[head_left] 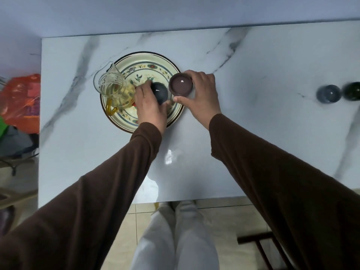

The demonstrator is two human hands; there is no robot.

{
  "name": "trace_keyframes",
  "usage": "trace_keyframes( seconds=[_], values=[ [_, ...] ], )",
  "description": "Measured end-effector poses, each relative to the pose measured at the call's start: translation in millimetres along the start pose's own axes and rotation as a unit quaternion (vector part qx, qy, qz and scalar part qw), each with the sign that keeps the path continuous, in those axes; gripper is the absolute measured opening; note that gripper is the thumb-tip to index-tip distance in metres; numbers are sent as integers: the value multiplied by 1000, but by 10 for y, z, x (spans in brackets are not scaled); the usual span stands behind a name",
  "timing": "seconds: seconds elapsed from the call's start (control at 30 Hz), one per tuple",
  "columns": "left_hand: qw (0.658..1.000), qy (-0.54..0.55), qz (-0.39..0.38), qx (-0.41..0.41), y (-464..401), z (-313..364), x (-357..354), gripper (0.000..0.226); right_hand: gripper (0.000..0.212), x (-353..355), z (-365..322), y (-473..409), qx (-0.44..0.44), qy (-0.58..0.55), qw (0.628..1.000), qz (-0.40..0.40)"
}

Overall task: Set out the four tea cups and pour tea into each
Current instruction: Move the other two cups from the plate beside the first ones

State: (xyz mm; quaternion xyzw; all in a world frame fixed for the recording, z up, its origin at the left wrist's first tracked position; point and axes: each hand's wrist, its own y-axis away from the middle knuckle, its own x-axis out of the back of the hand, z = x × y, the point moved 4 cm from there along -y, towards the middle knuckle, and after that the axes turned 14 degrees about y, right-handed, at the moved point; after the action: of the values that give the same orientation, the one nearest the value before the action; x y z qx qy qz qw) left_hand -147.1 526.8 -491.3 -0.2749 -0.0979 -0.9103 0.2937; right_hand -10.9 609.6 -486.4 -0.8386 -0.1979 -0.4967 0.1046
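Note:
A flowered plate lies on the marble table. On its left side stands a glass pitcher holding yellow tea. My left hand grips a dark blue cup that sits on the plate. My right hand holds a brown cup at the plate's right rim, its opening facing up. Far to the right, a grey-blue cup and a dark green cup stand side by side on the table.
The table ends at a wall behind. Orange and green plastic bags lie off its left edge. A dark wooden chair stands at the lower right, near my legs.

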Motion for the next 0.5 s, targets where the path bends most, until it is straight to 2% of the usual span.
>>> trace_keyframes(
  seconds=[0.27, 0.5],
  values=[
    [996, 7, -78, -40, 489, 625, -141, 68, 67, 750, 431, 697, -75, -32, 995, 49],
    [990, 21, -121, -64, 1092, 1183, -877, 67, 65, 1320, 1302, 1253, -102, -53, 992, 59]
  ],
)
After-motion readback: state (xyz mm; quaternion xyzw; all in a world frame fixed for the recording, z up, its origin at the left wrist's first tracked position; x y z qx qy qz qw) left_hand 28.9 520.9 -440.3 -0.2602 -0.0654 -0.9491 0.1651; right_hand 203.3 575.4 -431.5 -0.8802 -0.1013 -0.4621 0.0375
